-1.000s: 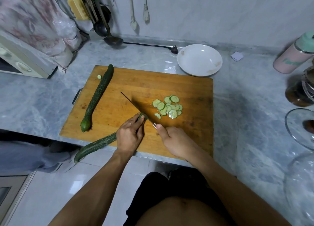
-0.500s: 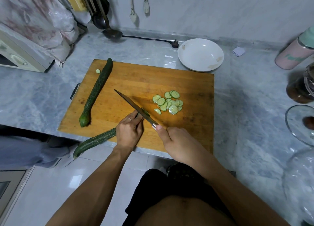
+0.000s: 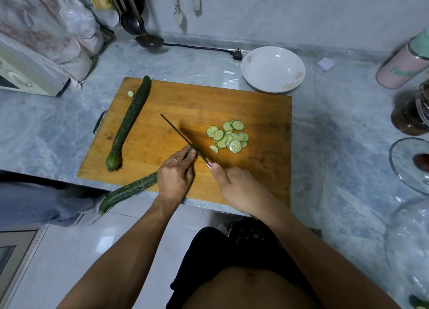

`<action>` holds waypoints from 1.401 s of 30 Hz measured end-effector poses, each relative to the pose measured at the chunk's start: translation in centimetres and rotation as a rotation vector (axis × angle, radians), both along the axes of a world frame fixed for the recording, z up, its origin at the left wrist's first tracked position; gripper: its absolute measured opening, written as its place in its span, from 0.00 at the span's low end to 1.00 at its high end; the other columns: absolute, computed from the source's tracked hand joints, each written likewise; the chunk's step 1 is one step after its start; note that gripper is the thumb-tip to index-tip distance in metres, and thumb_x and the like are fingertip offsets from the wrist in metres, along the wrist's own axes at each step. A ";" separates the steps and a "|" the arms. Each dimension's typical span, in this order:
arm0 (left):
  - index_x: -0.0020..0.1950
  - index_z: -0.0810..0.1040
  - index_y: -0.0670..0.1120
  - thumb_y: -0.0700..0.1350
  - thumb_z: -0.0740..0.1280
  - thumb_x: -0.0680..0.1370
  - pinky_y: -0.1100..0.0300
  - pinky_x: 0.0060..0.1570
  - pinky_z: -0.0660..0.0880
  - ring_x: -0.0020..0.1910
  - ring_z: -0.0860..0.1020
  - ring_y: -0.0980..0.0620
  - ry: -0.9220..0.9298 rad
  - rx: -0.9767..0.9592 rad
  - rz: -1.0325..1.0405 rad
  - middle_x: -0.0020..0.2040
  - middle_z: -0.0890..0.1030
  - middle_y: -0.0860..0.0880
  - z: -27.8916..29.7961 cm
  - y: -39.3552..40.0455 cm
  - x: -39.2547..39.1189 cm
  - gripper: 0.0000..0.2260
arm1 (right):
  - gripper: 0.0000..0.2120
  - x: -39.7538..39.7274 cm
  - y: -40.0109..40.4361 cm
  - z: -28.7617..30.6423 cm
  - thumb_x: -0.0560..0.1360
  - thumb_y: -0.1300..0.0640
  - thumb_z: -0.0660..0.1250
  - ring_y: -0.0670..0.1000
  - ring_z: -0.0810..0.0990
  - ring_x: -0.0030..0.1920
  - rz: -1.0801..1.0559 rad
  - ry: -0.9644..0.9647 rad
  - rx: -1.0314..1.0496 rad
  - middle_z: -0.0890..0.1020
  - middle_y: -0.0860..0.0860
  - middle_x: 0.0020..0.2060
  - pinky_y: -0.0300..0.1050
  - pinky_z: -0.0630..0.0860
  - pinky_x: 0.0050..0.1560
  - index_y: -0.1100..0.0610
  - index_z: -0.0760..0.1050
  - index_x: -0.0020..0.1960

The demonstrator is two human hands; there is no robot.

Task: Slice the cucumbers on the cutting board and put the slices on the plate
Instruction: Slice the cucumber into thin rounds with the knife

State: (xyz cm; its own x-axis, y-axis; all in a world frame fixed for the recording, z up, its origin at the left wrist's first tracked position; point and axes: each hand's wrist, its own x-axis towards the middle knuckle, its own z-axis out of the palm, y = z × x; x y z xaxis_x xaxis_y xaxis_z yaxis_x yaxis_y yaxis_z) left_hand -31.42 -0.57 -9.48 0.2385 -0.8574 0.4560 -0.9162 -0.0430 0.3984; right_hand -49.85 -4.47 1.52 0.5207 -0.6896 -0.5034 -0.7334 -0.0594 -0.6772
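Note:
A wooden cutting board [image 3: 260, 174] lies on the counter. My left hand [image 3: 175, 176] grips a long cucumber [image 3: 126, 191] whose tail hangs over the board's near edge. My right hand [image 3: 239, 188] holds a knife [image 3: 183, 139], its blade down at the cucumber's cut end beside my left fingers. A pile of several slices [image 3: 228, 137] lies right of the blade. A second whole cucumber [image 3: 128, 123] rests on the board's left side, with a small cut end piece [image 3: 131, 94] beside it. The white plate [image 3: 250, 76] stands beyond the board's far right corner, with no slices on it.
A ladle [image 3: 144, 37] and a black cord with plug [image 3: 236, 53] lie at the back. A pink bottle [image 3: 404, 65], a dark jar [image 3: 411, 113] and a glass lid [image 3: 408, 165] are at the right. An appliance [image 3: 27, 72] stands at the left.
The knife rose half a second ago, blade tilted up, and has come back down onto the cucumber's end. My left hand has stayed on the cucumber.

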 end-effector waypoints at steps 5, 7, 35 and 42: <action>0.53 0.86 0.44 0.36 0.69 0.72 0.55 0.42 0.80 0.49 0.84 0.44 0.003 0.016 -0.006 0.58 0.83 0.43 -0.1 0.0 0.0 0.12 | 0.32 0.2 -0.5 -0.6 0.83 0.39 0.45 0.55 0.74 0.43 -0.023 -0.020 0.009 0.74 0.53 0.33 0.46 0.69 0.45 0.59 0.75 0.38; 0.53 0.86 0.44 0.37 0.69 0.73 0.54 0.42 0.81 0.49 0.84 0.44 0.024 0.020 0.002 0.58 0.83 0.43 0.0 -0.1 0.0 0.11 | 0.34 0.0 -0.6 -0.7 0.83 0.38 0.44 0.55 0.77 0.48 -0.044 -0.040 0.027 0.77 0.54 0.36 0.50 0.75 0.52 0.60 0.81 0.50; 0.52 0.86 0.43 0.43 0.61 0.75 0.54 0.43 0.81 0.49 0.84 0.44 0.097 0.064 -0.007 0.57 0.83 0.42 0.3 0.2 0.3 0.15 | 0.30 -1.3 1.1 1.9 0.84 0.39 0.45 0.49 0.72 0.32 0.061 -0.041 -0.062 0.72 0.51 0.30 0.46 0.67 0.35 0.57 0.68 0.33; 0.52 0.86 0.41 0.42 0.63 0.75 0.49 0.42 0.82 0.47 0.84 0.41 0.100 0.033 0.004 0.56 0.83 0.39 0.2 0.1 0.1 0.13 | 0.31 -0.7 0.6 1.1 0.83 0.38 0.45 0.49 0.70 0.31 0.018 -0.037 -0.014 0.71 0.52 0.30 0.45 0.64 0.34 0.56 0.66 0.31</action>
State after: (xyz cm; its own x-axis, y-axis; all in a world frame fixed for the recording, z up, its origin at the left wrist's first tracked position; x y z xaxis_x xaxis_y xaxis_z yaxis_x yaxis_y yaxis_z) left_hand -31.29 -0.42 -9.33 0.2845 -0.8705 0.4015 -0.8719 -0.0608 0.4858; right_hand -50.52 -3.87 2.60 0.5508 -0.6871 -0.4737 -0.7068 -0.0821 -0.7027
